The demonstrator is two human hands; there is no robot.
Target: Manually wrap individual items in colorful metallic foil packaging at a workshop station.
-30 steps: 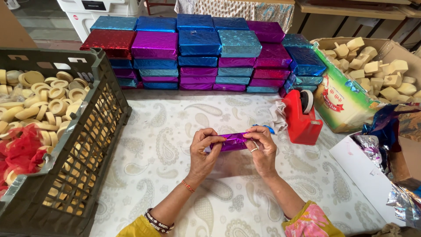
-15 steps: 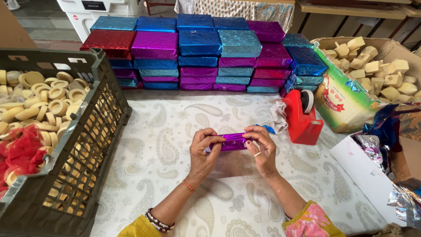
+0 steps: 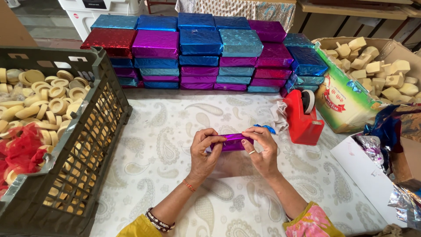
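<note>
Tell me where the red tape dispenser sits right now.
In the head view the red tape dispenser stands on the patterned table, right of centre, just beyond the right hand, beside the open cardboard box of pale blocks.

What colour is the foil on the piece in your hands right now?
Shiny purple foil on the small block, held between left hand and right hand; head view.

The left hand (image 3: 204, 151) has a thin orange thread at its wrist and a dark beaded bracelet above a yellow sleeve, while the right hand (image 3: 263, 151) wears a ring above a pink flowered sleeve.
</note>
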